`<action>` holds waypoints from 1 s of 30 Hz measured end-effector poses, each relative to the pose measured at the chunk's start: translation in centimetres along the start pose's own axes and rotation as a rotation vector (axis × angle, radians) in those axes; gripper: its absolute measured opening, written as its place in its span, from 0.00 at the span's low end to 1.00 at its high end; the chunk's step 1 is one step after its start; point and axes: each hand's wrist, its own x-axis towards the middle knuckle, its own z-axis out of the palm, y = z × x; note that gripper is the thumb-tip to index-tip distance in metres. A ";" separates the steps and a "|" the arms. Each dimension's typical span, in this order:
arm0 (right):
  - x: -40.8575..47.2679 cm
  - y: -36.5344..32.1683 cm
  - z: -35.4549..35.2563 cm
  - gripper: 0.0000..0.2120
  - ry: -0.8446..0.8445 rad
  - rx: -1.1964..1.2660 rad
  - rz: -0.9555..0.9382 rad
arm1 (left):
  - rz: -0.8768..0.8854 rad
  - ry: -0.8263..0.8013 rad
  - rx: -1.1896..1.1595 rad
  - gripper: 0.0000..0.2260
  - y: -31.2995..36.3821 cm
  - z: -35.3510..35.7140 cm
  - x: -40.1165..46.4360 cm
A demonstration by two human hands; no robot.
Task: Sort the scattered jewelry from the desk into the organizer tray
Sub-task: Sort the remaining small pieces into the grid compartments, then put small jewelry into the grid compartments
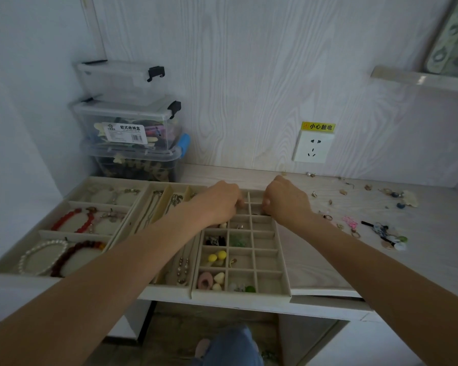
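Observation:
A beige gridded organizer tray (283, 260) lies on the desk in front of me, with small earrings and charms in several cells. My left hand (217, 203) and my right hand (286, 200) hover close together over its far cells, fingers curled downward. Whatever is under the fingertips is hidden. Scattered jewelry (352, 223) lies on the desk to the right: rings, a pink piece, blue beads (395, 194) and a dark hair clip (381, 229). A necklace tray (158, 207) and a bracelet tray (72, 202) sit to the left.
Stacked clear storage boxes (127, 122) stand in the back left corner against the wall. A wall socket (312, 149) is behind the desk, and a shelf (421, 80) juts out at upper right. The desk's front edge (328, 302) runs just below the trays.

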 end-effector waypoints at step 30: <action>-2.8 3.1 -1.5 0.12 0.067 0.274 0.030 | 0.029 0.102 -0.060 0.10 2.1 -0.3 0.0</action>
